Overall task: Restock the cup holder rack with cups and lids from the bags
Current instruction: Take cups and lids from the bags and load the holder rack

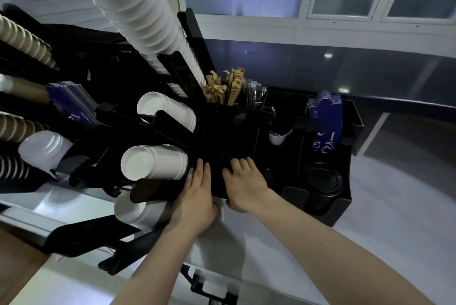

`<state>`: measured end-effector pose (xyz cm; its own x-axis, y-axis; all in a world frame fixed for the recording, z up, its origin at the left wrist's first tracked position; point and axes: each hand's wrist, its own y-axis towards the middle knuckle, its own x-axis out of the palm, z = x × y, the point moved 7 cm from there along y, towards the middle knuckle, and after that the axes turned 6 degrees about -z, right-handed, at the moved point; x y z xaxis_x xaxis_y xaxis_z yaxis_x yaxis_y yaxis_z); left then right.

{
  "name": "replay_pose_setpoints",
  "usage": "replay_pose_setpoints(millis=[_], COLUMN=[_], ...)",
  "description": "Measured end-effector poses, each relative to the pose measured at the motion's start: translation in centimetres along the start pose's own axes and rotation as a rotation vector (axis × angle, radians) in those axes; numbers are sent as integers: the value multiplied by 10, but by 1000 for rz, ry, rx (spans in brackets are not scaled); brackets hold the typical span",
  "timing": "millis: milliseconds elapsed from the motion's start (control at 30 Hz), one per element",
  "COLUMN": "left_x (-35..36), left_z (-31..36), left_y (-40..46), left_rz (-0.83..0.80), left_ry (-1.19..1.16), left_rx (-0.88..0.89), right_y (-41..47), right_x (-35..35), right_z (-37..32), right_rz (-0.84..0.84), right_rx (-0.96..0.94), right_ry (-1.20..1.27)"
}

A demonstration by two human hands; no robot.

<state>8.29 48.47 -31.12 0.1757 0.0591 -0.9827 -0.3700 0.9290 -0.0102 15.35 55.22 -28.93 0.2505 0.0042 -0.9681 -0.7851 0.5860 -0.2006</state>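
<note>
The black cup holder rack point(328, 218) stands in front of me on a white counter. Several stacks of white cups lie in its slots: a long one point(138, 8) reaching up and shorter ones point(153, 161) point(165, 109) point(133, 208). My left hand point(197, 196) and my right hand point(244, 186) press from both sides on a dark stack of black lids point(217, 176) at a front compartment in the middle of the rack. The stack is hard to make out against the black rack. Another stack of black lids point(323, 181) sits in a compartment to the right.
Brown paper cups point(22, 38) fill slots at the far left. Blue sleeves point(328, 117) point(71, 99), brown packets point(222, 87), wrapped straws point(254, 92) and a small white cup point(280, 136) sit in the rack. A dark countertop point(345, 70) runs behind it.
</note>
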Motion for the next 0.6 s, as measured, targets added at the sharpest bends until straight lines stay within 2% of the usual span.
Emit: replay_pose_setpoints(millis=[67, 167, 233, 367, 500, 567, 600], left_x=[-3, -3, -3, -8, -10, -7, -5], left_z=[4, 13, 19, 44, 72, 88, 96], left_y=[-3, -6, -8, -9, -2, 2, 3], left_rz=[8, 4, 3, 41, 58, 45, 39], left_ry=[51, 146, 161, 0, -50, -41, -32], left_rx=[6, 50, 94, 264, 333, 364, 383], right_y=[-2, -7, -17, -54, -96, -115, -120], right_x=[2, 4, 1, -4, -2, 3, 6], right_z=[2, 6, 13, 56, 95, 120, 134], right_rz=[0, 16, 133, 391, 618, 672, 643], right_rx=[20, 52, 40, 112, 162, 252, 308], right_ry=[-4, 117, 193, 478, 548, 529, 531])
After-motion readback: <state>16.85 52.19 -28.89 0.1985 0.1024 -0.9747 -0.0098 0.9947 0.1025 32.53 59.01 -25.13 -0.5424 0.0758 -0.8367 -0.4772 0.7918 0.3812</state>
